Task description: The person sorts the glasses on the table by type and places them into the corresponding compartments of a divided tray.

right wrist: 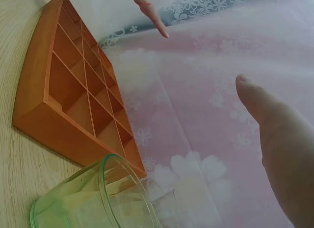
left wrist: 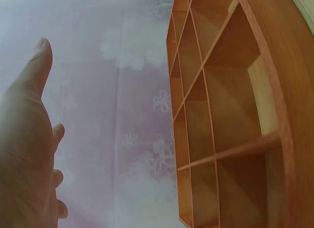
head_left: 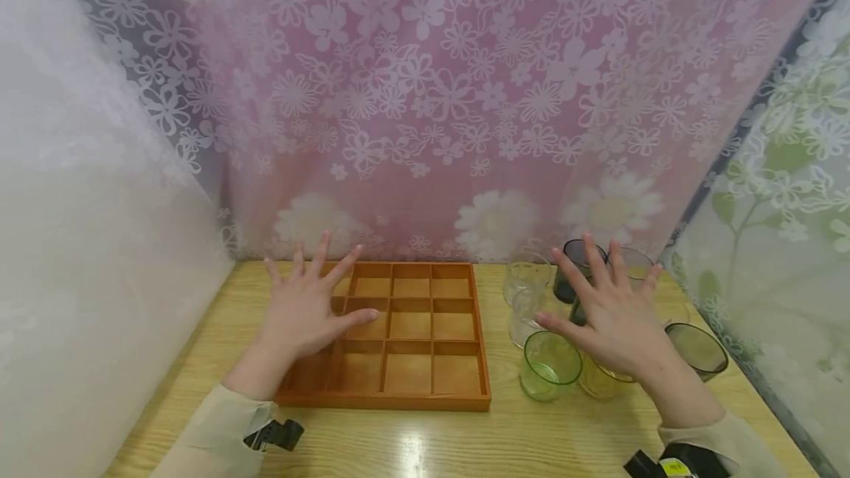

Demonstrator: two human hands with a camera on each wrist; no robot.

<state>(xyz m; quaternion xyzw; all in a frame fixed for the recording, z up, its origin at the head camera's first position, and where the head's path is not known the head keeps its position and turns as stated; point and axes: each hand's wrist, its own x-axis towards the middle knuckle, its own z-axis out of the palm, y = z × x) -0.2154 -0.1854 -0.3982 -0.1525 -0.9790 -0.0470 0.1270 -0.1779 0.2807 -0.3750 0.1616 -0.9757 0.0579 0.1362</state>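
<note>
My left hand [head_left: 302, 308] is spread above the left side of a wooden compartment box [head_left: 481, 360], fingers straight and holding nothing. In the left wrist view its thumb [left wrist: 37, 66] stands apart from the box's dividers. The compartments that show hold nothing. Over a group of glasses on the right, my right hand [head_left: 611, 316] is spread too, with nothing in it. Near it stand a green glass [head_left: 550, 367], a yellow glass [head_left: 603, 382], a grey-brown glass [head_left: 697, 351], a dark glass [head_left: 564, 282] and clear glasses [head_left: 524, 275]. The hand partly hides several of them.
A light wood table [head_left: 358, 441] carries the box and the glasses. Behind it hangs a pink flowered curtain [head_left: 425, 131]. White sheeting [head_left: 113, 205] closes off the left, and a green-leaf patterned sheet [head_left: 783, 242] the right.
</note>
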